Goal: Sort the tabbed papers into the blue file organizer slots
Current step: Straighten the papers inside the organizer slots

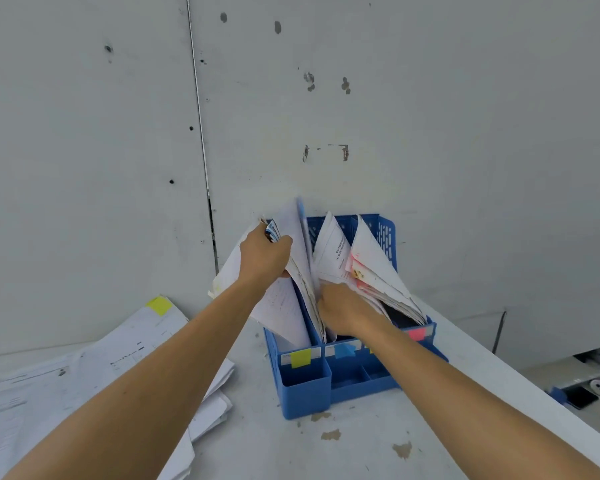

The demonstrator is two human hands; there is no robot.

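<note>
Left hand (pixel 264 255) clenched round a bundle of papers (pixel 293 230) at the left slot of the blue organizer (pixel 305 386); the bundle leans out past its left edge. Right hand (pixel 343 308) sunk among sheets in the middle slot; we cannot tell whether it grips. Organizer backs onto the wall (pixel 430 133). A strip of table (pixel 361 445) separates it from the loose pile (pixel 94 372) to the left
</note>
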